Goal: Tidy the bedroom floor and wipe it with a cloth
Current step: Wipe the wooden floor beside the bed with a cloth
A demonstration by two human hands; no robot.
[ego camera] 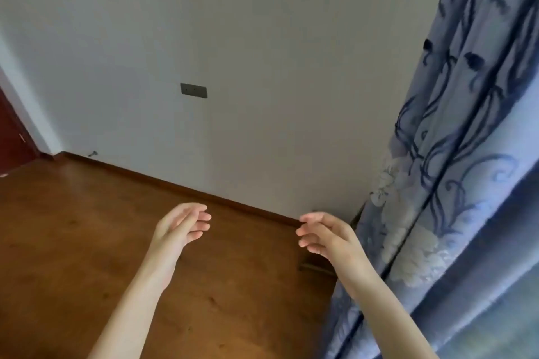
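Wood floor (pixel 87 242) fills lower left, bare where visible, running to the white wall (pixel 262 52) w/ a dark wall plate (pixel 193 90). Blue curtain (pixel 466 183) hangs at right, reaching the floor. Small dark item (pixel 315 268) lies at the curtain foot, below and just beside the right hand (pixel 323 234), so right is nearer; can't tell what it is. Left hand (pixel 182 226) hovers apart. Both hands' fingers loosely curled, holding nothing. No cloth or containers in view.
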